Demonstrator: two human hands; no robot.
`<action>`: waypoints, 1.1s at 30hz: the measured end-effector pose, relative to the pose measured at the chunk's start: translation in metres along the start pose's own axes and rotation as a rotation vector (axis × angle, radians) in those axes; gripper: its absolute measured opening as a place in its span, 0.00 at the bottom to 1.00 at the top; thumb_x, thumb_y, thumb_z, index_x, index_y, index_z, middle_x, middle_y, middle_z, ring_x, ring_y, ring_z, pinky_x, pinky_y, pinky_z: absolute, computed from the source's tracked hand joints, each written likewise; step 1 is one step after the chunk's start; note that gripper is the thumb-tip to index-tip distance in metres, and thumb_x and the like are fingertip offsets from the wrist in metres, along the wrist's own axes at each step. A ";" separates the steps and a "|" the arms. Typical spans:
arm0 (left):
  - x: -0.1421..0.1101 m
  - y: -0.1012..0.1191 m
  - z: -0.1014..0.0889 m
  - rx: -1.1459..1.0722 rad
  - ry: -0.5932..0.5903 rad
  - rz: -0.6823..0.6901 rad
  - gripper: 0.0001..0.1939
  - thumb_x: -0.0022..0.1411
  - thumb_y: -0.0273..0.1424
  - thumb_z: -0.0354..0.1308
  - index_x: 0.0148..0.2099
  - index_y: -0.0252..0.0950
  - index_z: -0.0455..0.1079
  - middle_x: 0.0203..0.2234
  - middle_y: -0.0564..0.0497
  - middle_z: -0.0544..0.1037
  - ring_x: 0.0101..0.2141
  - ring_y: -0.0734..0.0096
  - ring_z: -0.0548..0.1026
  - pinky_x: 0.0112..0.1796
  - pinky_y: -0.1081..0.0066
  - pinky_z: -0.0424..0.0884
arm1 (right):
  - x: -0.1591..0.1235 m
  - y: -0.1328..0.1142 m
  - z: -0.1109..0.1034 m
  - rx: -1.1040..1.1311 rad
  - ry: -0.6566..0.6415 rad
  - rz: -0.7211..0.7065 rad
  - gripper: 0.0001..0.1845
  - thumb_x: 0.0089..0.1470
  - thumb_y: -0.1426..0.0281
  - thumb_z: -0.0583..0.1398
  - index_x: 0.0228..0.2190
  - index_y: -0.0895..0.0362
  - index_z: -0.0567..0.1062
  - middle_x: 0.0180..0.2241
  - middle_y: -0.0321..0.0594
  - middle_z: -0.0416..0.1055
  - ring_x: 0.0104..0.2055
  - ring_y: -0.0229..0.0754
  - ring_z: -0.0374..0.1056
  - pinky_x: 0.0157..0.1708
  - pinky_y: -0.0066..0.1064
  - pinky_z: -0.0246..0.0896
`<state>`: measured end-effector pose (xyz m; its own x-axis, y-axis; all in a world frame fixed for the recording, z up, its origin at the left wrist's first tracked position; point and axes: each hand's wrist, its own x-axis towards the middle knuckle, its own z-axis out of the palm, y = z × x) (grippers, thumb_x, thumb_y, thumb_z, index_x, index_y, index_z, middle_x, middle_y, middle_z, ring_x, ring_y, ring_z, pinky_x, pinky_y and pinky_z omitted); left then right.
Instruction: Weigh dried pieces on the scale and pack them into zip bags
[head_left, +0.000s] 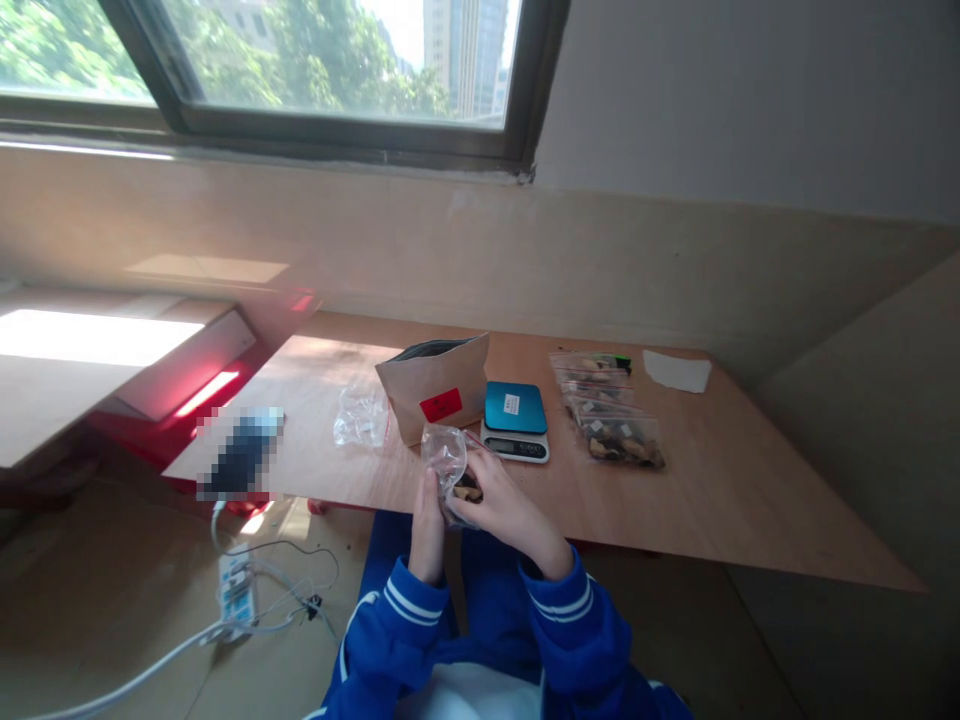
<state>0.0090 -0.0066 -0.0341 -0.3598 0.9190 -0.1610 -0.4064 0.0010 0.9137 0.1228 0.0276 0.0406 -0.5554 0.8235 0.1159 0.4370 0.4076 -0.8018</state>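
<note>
Above my lap, my left hand [427,526] and my right hand [508,503] both grip a clear zip bag [447,462] with a red-marked edge. Dark and tan pieces [467,489] lie inside it, partly hidden by my right fingers. Just beyond my right hand stands a digital kitchen scale [515,440] with a blue top. To its left is an upright kraft paper pouch [433,385] with a red label and an open mouth. A crumpled clear plastic bag [361,416] lies left of the pouch. Several filled zip bags [607,415] overlap to the right of the scale.
The light wooden tabletop [720,490] ends in a front edge near my lap. A white paper [677,371] lies at its back right, and a pixelated object [241,455] at its left. A white power strip [237,590] and cables [277,590] lie on the floor below.
</note>
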 end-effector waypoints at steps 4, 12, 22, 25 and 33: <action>-0.002 0.001 0.000 -0.101 0.017 -0.059 0.27 0.63 0.48 0.51 0.56 0.35 0.69 0.55 0.44 0.73 0.57 0.61 0.68 0.58 0.63 0.61 | -0.002 -0.001 0.001 0.023 0.002 0.013 0.23 0.48 0.76 0.62 0.48 0.54 0.74 0.48 0.47 0.68 0.56 0.50 0.63 0.56 0.42 0.59; -0.008 0.011 0.006 -0.259 -0.045 -0.251 0.28 0.62 0.49 0.51 0.53 0.34 0.70 0.43 0.42 0.80 0.47 0.56 0.77 0.47 0.59 0.73 | 0.004 -0.006 -0.002 0.133 0.081 0.059 0.16 0.47 0.77 0.62 0.40 0.56 0.79 0.41 0.44 0.77 0.44 0.48 0.72 0.47 0.41 0.65; 0.002 0.022 0.013 -0.400 -0.172 -0.268 0.28 0.62 0.49 0.52 0.57 0.36 0.68 0.49 0.43 0.77 0.52 0.56 0.73 0.49 0.60 0.72 | 0.022 -0.012 -0.017 0.229 0.254 0.014 0.13 0.45 0.78 0.62 0.36 0.56 0.78 0.39 0.40 0.75 0.42 0.41 0.71 0.43 0.33 0.67; 0.002 0.024 0.015 -0.465 -0.171 -0.269 0.28 0.63 0.46 0.52 0.59 0.34 0.66 0.51 0.40 0.75 0.53 0.53 0.72 0.51 0.56 0.70 | 0.029 -0.010 -0.019 0.258 0.276 -0.014 0.13 0.46 0.77 0.62 0.36 0.56 0.79 0.40 0.41 0.74 0.42 0.41 0.71 0.42 0.32 0.68; 0.003 0.026 0.016 -0.572 -0.152 -0.250 0.22 0.66 0.40 0.49 0.59 0.39 0.66 0.55 0.44 0.72 0.56 0.57 0.69 0.55 0.54 0.65 | 0.042 -0.005 -0.023 0.441 0.294 0.017 0.08 0.46 0.70 0.66 0.33 0.56 0.80 0.38 0.42 0.77 0.38 0.42 0.74 0.41 0.34 0.71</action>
<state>0.0113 0.0023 -0.0052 -0.0903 0.9640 -0.2502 -0.8617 0.0503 0.5049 0.1139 0.0692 0.0632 -0.3011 0.9302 0.2098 0.0698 0.2409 -0.9680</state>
